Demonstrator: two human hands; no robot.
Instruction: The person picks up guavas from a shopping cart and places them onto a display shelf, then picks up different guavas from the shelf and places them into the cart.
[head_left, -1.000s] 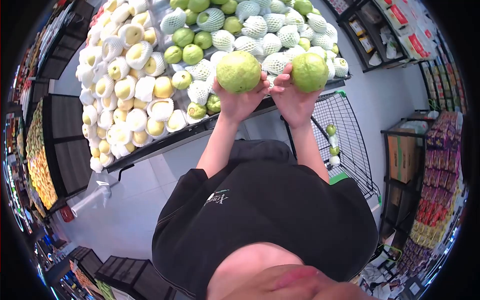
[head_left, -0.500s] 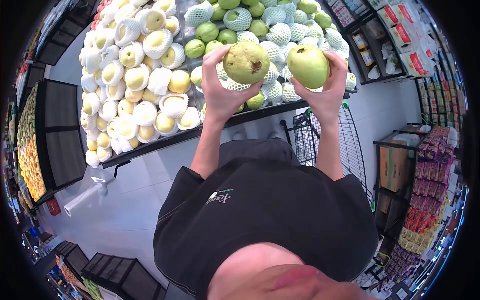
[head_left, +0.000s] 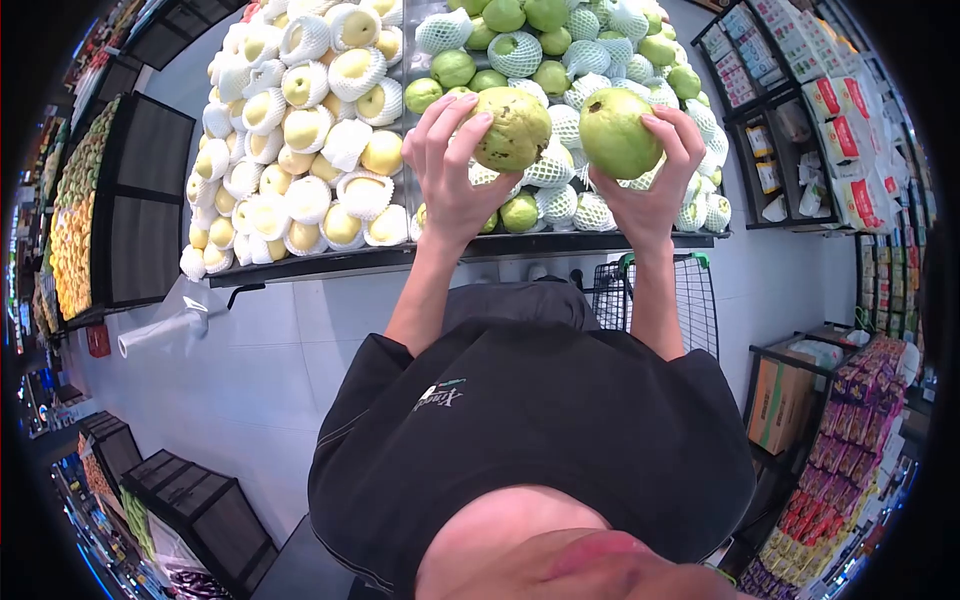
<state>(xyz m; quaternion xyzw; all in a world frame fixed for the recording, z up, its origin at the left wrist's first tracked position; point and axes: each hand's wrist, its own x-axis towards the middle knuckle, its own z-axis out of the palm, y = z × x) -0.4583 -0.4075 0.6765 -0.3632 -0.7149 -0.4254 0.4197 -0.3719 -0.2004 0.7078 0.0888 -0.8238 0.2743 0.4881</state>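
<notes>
My left hand (head_left: 452,160) is closed round a yellowish-green guava (head_left: 512,128), fingers over its left side and thumb underneath. Small dark blemishes mark this fruit's skin. A second, smoother guava (head_left: 618,135) with a brown blossom end is gripped from its right side by my right hand (head_left: 655,170). Both fruits are held up side by side, a short gap between them. Behind them lies a pile of green guavas (head_left: 453,68), many wrapped in white foam nets (head_left: 517,55).
Left of the guavas, yellowish pears (head_left: 305,128) in foam sleeves fill the stand, edged by a black rail (head_left: 330,262). A wire shopping cart (head_left: 690,300) stands beyond my right forearm. A roll of clear plastic bags (head_left: 165,330) hangs at left. Shelves of packaged goods (head_left: 840,440) line the right.
My left hand has turned its guava, so the large brown scar no longer faces me and more fingers lie across it. The right guava stays gripped. The whole view has shifted slightly.
</notes>
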